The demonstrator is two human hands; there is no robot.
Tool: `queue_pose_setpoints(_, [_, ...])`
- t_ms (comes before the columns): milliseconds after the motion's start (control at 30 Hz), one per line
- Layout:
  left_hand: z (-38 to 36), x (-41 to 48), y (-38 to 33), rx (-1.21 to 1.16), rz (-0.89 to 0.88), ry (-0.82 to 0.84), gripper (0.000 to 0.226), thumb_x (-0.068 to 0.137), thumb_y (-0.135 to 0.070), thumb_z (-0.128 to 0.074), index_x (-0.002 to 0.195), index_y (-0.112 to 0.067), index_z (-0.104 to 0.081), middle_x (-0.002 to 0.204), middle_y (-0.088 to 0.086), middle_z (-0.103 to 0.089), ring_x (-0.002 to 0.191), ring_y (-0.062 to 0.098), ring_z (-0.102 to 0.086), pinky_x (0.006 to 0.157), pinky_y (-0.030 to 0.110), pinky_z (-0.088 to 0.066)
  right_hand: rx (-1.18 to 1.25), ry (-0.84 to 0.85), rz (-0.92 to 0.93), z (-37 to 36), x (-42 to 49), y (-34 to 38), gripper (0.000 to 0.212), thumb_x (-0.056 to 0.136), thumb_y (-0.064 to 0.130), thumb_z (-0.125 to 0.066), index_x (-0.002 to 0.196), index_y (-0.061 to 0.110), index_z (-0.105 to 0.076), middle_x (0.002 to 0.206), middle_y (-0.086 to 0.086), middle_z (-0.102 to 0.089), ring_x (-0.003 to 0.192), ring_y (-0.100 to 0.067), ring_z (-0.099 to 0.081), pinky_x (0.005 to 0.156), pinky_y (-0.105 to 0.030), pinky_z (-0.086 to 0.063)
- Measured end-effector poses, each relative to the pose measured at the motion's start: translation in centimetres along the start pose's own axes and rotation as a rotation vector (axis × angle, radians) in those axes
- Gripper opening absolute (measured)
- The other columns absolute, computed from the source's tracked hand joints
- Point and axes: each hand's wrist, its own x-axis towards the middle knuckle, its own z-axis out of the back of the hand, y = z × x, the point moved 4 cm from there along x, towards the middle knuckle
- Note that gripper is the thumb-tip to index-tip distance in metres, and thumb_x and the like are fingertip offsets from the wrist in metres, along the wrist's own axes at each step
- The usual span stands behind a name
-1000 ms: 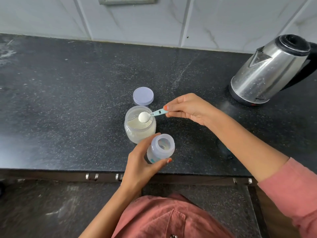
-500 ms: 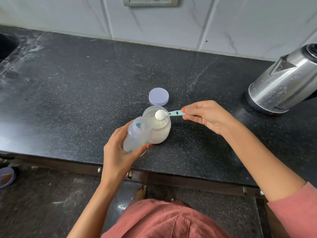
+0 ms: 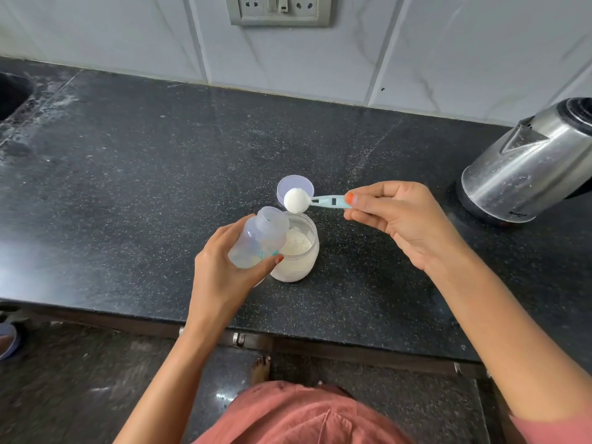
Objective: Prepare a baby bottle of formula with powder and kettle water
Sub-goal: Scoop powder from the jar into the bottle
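My left hand (image 3: pixel 224 274) grips a clear baby bottle (image 3: pixel 259 237), lifted off the counter and tilted with its open mouth toward the upper right, over the rim of the powder jar. The open jar (image 3: pixel 298 251) of white formula powder stands on the black counter (image 3: pixel 128 187). My right hand (image 3: pixel 397 219) pinches the handle of a teal scoop (image 3: pixel 330 201). The scoop's bowl is heaped with white powder (image 3: pixel 295 200) and hovers just above and right of the bottle's mouth. A steel kettle (image 3: pixel 525 168) stands at the far right.
The jar's lilac lid (image 3: pixel 290 187) lies flat just behind the jar. A wall socket plate (image 3: pixel 278 9) sits above the counter's back edge. A sink edge (image 3: pixel 12 94) shows at far left. The counter's front edge runs below my hands.
My left hand has lifted the bottle from the counter and tilted its mouth up over the jar. The loaded scoop has risen out of the jar toward the bottle's mouth.
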Motion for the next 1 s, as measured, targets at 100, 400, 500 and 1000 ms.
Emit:
queue_pose_setpoints(100, [0.0,0.3,-0.3,-0.007,0.004,0.019,0.057,0.06,-0.033,-0.082,0.113,-0.037,-0.061,0.101,-0.018,-0.062,0.089,-0.006,-0.054,0.079,0.008,-0.04,-0.056,-0.007,0.087,-0.7,-0.4,0.3,0.006,0.075,0.002,-0.069,0.075,0.008,-0.069,0.061,0.0,-0.072,0.058,-0.01,-0.068,0.058,-0.013,-0.052])
queue_pose_setpoints(400, [0.0,1.2,-0.7,-0.017,-0.003,0.064,0.052,0.06,-0.041,-0.079,0.108,-0.039,-0.062,0.096,-0.022,-0.063,0.086,-0.013,-0.055,0.071,0.001,-0.037,-0.253,-0.043,0.367,-1.9,-1.0,0.6,0.016,0.075,0.0,-0.069,0.073,0.016,-0.068,0.057,0.009,-0.069,0.055,-0.007,-0.067,0.059,-0.015,-0.053])
queue_pose_setpoints(500, [0.0,1.4,-1.0,-0.019,-0.012,0.074,0.049,0.06,-0.04,-0.08,0.104,-0.044,-0.061,0.095,-0.021,-0.063,0.084,-0.013,-0.055,0.07,0.001,-0.037,-0.37,-0.064,0.533,-2.3,-1.7,0.6,0.015,0.075,0.001,-0.07,0.077,0.016,-0.068,0.068,0.009,-0.068,0.059,-0.005,-0.067,0.062,-0.017,-0.054])
queue_pose_setpoints(1000, [0.1,2.0,-1.7,-0.127,-0.003,0.109,0.039,0.058,-0.045,-0.079,0.092,-0.054,-0.061,0.087,-0.024,-0.068,0.078,-0.009,-0.061,0.069,0.005,-0.044,-0.685,-0.097,1.011,-3.2,-3.2,0.3,0.006,0.077,-0.001,-0.066,0.072,-0.004,-0.066,0.079,-0.014,-0.067,0.073,-0.01,-0.059,0.067,-0.015,-0.052])
